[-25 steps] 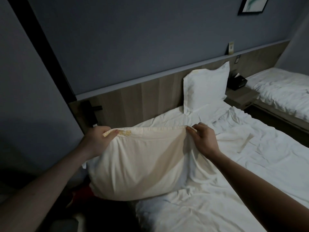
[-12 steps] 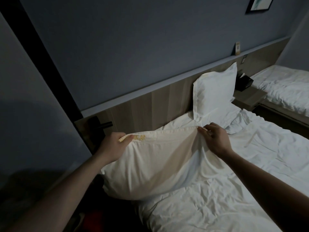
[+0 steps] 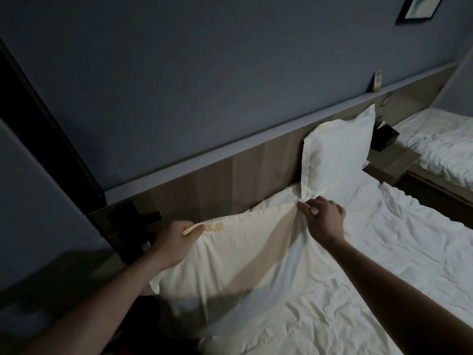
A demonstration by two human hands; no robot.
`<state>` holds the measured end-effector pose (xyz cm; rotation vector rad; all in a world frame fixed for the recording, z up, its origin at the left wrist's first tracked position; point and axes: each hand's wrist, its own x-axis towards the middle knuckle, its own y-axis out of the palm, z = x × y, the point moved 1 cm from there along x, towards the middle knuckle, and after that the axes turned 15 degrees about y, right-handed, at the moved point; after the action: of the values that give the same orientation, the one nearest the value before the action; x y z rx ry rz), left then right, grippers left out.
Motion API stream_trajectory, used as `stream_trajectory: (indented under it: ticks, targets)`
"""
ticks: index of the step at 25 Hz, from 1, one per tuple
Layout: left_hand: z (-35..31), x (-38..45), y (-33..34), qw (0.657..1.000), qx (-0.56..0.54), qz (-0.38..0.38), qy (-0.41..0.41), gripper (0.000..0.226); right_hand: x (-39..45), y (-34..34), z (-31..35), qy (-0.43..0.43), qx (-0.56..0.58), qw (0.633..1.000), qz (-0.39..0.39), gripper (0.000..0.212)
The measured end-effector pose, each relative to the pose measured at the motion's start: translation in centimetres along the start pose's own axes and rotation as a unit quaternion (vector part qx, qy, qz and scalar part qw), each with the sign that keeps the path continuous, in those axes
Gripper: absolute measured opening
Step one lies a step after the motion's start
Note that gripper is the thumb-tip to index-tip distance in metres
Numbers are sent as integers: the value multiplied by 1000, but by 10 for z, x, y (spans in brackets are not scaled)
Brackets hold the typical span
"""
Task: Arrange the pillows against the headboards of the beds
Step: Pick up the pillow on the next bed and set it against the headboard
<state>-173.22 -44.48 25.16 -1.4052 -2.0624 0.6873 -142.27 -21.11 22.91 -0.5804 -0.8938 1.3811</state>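
Dimly lit, the hotel room shows me two hands at work on a cream pillow [image 3: 230, 262] lying at the left edge of the near bed [image 3: 384, 265]. My left hand [image 3: 176, 242], at about 9 o'clock from the pillow's middle, pinches the top-left corner of the pillowcase, thumb over a yellowish trim beside a small yellow mark [image 3: 213, 227]. My right hand [image 3: 323, 221], at about 1 o'clock from the pillow's middle, has its fingers curled round the top-right corner of the same case, gathering the cloth into folds.

The pillow's upper edge lies near the wooden headboard [image 3: 230, 180], but I cannot tell whether it touches. A second white pillow [image 3: 337, 152] stands upright against the headboard at 1 o'clock from the held one, its lower corner just beside my right hand.

Further off at 3 o'clock, a bedside table [image 3: 394, 162] carries a dark tissue box [image 3: 385, 138], and beyond it lies a second bed [image 3: 440, 147] with rumpled white sheets. A small card [image 3: 453, 82] stands on the ledge above the headboard, and a framed picture [image 3: 419, 7] hangs on the grey wall at the top right.
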Motion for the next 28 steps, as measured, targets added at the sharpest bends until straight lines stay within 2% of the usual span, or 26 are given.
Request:
stream_trajectory:
  ticks: [5, 9, 13, 20, 25, 28]
  targets:
    - [33, 53, 27, 999, -16, 14, -35, 48, 62, 60, -3, 9, -18, 999, 31, 32]
    - [60, 90, 46, 995, 7, 20, -97, 50, 107, 107, 9, 1, -36, 997, 74, 31]
    - [87, 130, 52, 992, 8, 2, -128, 49, 154, 154, 27, -10, -7, 994, 113, 30]
    - [125, 187, 30, 986, 66, -36, -151, 49, 206, 217, 75, -31, 10, 988, 150, 32]
    - [150, 195, 28, 971, 152, -11, -183, 43, 204, 249, 88, -36, -23, 978, 204, 32]
    - [159, 200, 24, 962, 195, -35, -186, 41, 212, 264, 107, -41, -10, 980, 194, 31]
